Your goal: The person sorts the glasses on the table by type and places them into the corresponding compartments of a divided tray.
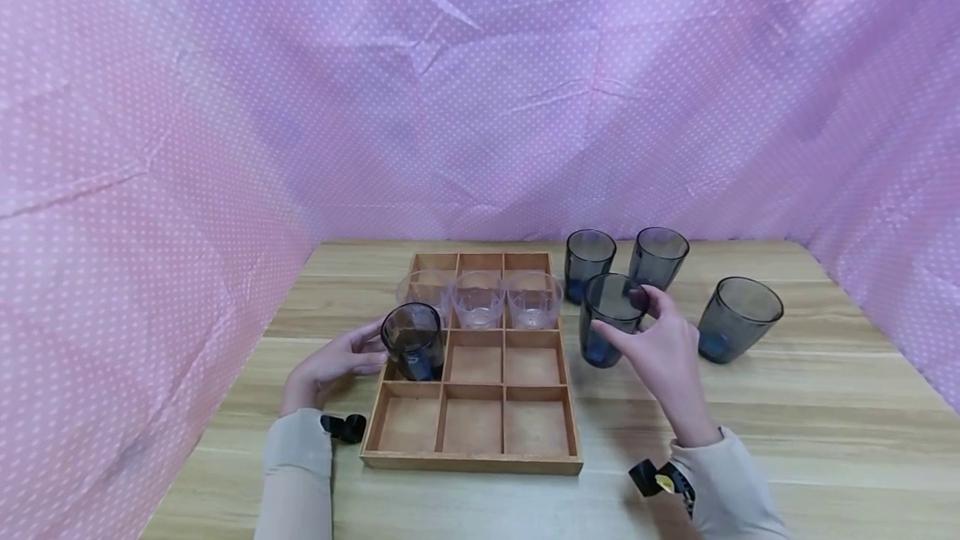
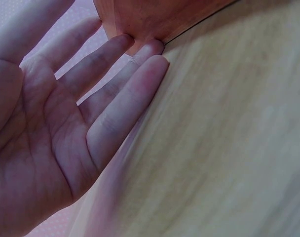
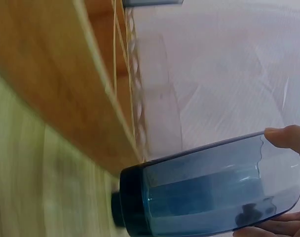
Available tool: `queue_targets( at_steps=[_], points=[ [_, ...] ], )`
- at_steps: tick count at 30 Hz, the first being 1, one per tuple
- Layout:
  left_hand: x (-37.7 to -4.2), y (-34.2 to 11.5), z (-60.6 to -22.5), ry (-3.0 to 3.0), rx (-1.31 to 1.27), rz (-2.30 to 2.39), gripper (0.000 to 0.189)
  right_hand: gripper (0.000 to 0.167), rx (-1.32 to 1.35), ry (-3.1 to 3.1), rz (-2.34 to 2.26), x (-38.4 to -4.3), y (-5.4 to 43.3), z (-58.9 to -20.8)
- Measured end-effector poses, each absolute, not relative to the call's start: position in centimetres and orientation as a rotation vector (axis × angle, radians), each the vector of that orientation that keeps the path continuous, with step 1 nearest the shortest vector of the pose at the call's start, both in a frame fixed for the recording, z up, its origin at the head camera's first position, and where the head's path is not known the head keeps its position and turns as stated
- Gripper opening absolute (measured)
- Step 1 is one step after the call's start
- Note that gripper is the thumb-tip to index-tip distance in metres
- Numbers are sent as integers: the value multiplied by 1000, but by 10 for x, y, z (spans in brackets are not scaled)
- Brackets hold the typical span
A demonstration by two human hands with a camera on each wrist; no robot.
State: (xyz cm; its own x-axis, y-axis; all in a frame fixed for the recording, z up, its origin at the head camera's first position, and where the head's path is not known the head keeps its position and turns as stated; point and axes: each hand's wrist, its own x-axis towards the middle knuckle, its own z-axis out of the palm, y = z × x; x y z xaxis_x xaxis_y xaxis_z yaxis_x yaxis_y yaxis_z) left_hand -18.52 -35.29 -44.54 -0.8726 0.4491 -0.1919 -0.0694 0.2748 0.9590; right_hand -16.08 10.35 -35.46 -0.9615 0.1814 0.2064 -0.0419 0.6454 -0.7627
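Note:
My right hand (image 1: 669, 352) holds a dark blue-grey glass tumbler (image 1: 604, 315) near its rim, thumb on one side and fingers on the other. This tumbler (image 3: 209, 190) is right of the wooden compartment tray (image 1: 472, 462); its heavy base shows in the right wrist view. My left hand (image 1: 341, 363) rests at the tray's left side, fingers extended; in the left wrist view its fingertips (image 2: 152, 69) are right at the wooden wall (image 2: 140, 22). Another dark tumbler (image 1: 415, 344) stands in a left compartment, just beside that hand. Three clear cups (image 1: 478, 302) line up across the tray behind it.
Beyond my right hand, two dark tumblers (image 1: 589, 261) (image 1: 658, 257) stand at the back of the wooden table (image 1: 832, 432). A third tumbler (image 1: 738, 319) is farther right. Pink dotted cloth (image 1: 480, 107) hangs behind and along both sides.

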Motion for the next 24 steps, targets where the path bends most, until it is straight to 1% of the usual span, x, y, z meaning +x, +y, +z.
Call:
queue_targets(
  at_steps=[9, 17, 24],
  points=[
    [-185, -352, -444, 2151, 324, 1612, 83, 87, -79, -2643, 1303, -155, 79, -341],
    [-186, -352, -444, 2142, 354, 1615, 82, 79, 35, -2598, 1391, -157, 58, -340],
    [-185, -352, -445, 2151, 348, 1614, 82, 79, 126, -2571, 1400, -158, 36, -343]
  ],
)
